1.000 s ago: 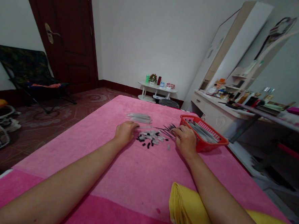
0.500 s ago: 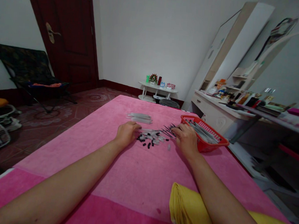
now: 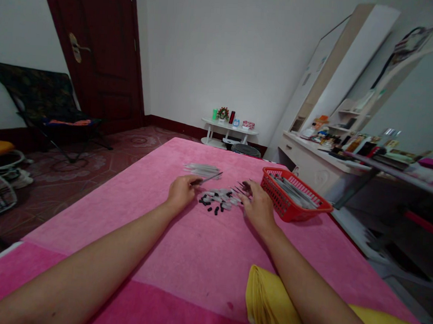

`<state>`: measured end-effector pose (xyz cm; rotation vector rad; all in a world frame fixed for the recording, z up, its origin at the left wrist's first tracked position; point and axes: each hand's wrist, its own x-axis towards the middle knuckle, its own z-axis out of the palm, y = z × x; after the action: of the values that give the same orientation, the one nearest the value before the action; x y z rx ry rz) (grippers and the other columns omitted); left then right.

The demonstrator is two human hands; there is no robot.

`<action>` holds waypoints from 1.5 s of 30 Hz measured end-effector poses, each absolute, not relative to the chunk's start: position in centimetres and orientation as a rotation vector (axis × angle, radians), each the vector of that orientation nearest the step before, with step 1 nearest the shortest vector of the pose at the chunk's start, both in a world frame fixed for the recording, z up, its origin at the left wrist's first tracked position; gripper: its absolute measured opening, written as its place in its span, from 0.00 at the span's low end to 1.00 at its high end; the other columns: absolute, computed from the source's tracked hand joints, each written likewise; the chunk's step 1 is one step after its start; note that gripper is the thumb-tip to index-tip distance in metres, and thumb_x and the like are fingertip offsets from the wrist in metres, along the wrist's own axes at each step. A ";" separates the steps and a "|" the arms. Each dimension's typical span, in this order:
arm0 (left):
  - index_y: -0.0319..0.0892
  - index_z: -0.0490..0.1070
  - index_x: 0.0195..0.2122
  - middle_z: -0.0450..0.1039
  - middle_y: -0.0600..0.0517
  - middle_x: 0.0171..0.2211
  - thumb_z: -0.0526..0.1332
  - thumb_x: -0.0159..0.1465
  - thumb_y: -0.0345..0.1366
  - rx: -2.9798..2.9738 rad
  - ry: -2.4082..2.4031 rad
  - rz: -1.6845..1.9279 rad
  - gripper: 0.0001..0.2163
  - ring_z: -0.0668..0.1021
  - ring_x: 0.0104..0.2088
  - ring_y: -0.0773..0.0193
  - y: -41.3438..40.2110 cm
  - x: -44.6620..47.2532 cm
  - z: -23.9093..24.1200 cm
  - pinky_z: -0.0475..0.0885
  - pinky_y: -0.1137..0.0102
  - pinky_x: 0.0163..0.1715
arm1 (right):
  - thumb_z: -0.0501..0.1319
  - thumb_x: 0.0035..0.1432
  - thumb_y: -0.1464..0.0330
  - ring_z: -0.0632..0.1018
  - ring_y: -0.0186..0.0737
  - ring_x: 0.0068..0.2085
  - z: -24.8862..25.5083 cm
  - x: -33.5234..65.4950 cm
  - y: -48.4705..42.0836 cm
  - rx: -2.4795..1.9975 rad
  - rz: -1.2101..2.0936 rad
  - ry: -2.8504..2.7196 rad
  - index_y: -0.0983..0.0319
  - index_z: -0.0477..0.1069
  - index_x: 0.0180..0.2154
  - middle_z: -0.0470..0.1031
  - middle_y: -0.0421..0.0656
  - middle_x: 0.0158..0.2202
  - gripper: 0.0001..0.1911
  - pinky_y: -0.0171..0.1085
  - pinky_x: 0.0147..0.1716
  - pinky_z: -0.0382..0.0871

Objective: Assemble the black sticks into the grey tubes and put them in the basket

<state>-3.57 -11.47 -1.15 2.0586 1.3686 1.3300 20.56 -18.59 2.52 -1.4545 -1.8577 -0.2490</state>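
Note:
My left hand (image 3: 180, 191) is closed on a thin dark pen refill (image 3: 208, 178) that sticks out to the upper right. My right hand (image 3: 257, 205) rests on the pink cloth (image 3: 181, 257), fingers reaching into a scatter of small black and white caps (image 3: 217, 201) and thin dark refills (image 3: 239, 188). I cannot make out whether those fingers hold anything. A bundle of clear pen tubes (image 3: 201, 169) lies beyond my left hand. To the right of my right hand stands a red basket (image 3: 290, 210) with pens in it.
A yellow cloth (image 3: 266, 302) lies near my right forearm. Beyond the pink surface are a dark door (image 3: 98, 52), a folding chair (image 3: 47, 107), a small white round table (image 3: 228, 130) and a dresser (image 3: 319, 161) with bottles at the right.
My left hand has lifted a thin refill clear of the pile. My right hand has shifted left, away from the basket and toward the caps.

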 end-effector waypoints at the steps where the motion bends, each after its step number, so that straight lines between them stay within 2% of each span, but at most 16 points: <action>1: 0.44 0.77 0.39 0.79 0.48 0.38 0.59 0.55 0.30 1.956 1.328 1.374 0.12 0.79 0.38 0.56 -11.1 -3.6 -1.3 0.71 0.66 0.38 | 0.59 0.56 0.70 0.74 0.42 0.38 2.4 20.7 -18.6 -1.494 -0.267 -1.891 0.63 0.72 0.42 0.75 0.47 0.38 0.11 0.38 0.39 0.65; 4: 0.39 0.76 0.38 0.79 0.47 0.35 0.60 0.53 0.29 1.673 1.156 1.505 0.12 0.79 0.36 0.58 -10.5 -3.7 -1.3 0.72 0.65 0.39 | 0.59 0.56 0.71 0.74 0.40 0.38 2.3 21.3 -18.6 -1.624 -0.280 -1.963 0.61 0.75 0.34 0.75 0.45 0.35 0.06 0.36 0.39 0.64; 10: 0.38 0.75 0.36 0.78 0.47 0.34 0.63 0.51 0.31 1.424 0.974 1.579 0.11 0.79 0.36 0.59 -10.4 -3.6 -1.1 0.72 0.63 0.43 | 0.61 0.54 0.72 0.75 0.39 0.40 1.7 21.6 -18.3 -1.665 -0.157 -2.040 0.59 0.77 0.38 0.76 0.43 0.37 0.09 0.35 0.40 0.65; 16: 0.38 0.75 0.38 0.78 0.47 0.35 0.61 0.52 0.30 1.543 0.937 1.505 0.12 0.79 0.36 0.60 -10.3 -3.3 -1.8 0.72 0.64 0.42 | 0.61 0.55 0.73 0.73 0.41 0.44 0.8 20.6 -18.2 -1.523 -0.140 -2.244 0.58 0.75 0.45 0.73 0.45 0.41 0.15 0.36 0.44 0.64; 20: 0.37 0.75 0.37 0.78 0.48 0.34 0.61 0.52 0.29 1.586 0.949 1.498 0.11 0.79 0.35 0.60 -10.2 -3.1 -1.9 0.72 0.65 0.40 | 0.61 0.54 0.74 0.71 0.42 0.45 0.6 20.4 -18.2 -1.507 -0.175 -2.277 0.60 0.75 0.44 0.71 0.47 0.42 0.14 0.37 0.45 0.63; 26: 0.37 0.76 0.36 0.78 0.48 0.34 0.60 0.52 0.29 1.653 0.963 1.486 0.10 0.79 0.35 0.61 -10.5 -2.9 -1.5 0.71 0.67 0.39 | 0.60 0.57 0.71 0.71 0.40 0.41 1.6 19.2 -19.2 -1.360 -0.183 -2.287 0.60 0.76 0.39 0.71 0.45 0.38 0.08 0.37 0.42 0.62; 33: 0.37 0.76 0.36 0.79 0.47 0.35 0.60 0.53 0.28 1.689 0.990 1.451 0.10 0.79 0.36 0.61 -11.0 -2.7 -1.4 0.71 0.67 0.39 | 0.61 0.55 0.74 0.68 0.41 0.43 1.6 17.7 -19.5 -1.302 -0.251 -2.418 0.58 0.76 0.41 0.70 0.45 0.38 0.12 0.38 0.41 0.60; 38: 0.37 0.76 0.37 0.79 0.47 0.35 0.59 0.54 0.28 1.754 1.004 1.401 0.11 0.79 0.36 0.61 -11.0 -2.5 -1.5 0.72 0.68 0.38 | 0.63 0.53 0.74 0.69 0.40 0.42 1.2 18.0 -19.1 -1.303 -0.256 -2.442 0.58 0.76 0.35 0.70 0.45 0.38 0.08 0.38 0.40 0.60; 42: 0.39 0.76 0.41 0.79 0.48 0.36 0.59 0.55 0.29 1.879 1.028 1.349 0.12 0.79 0.36 0.62 -11.0 -2.5 -2.0 0.73 0.69 0.37 | 0.62 0.54 0.72 0.72 0.42 0.41 1.3 18.3 -19.2 -1.300 -0.185 -2.285 0.61 0.74 0.35 0.74 0.45 0.37 0.04 0.38 0.41 0.62; 45: 0.41 0.76 0.41 0.79 0.49 0.37 0.59 0.56 0.29 2.067 1.084 1.286 0.12 0.79 0.37 0.62 -11.3 -2.6 -2.1 0.73 0.69 0.37 | 0.58 0.57 0.70 0.75 0.40 0.35 1.4 18.8 -19.1 -1.358 0.005 -1.949 0.61 0.72 0.35 0.76 0.43 0.33 0.05 0.37 0.36 0.65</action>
<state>-2.57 -11.33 -2.11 2.0668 1.0835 1.2864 18.84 -19.10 1.38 -1.3581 -1.9485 0.0049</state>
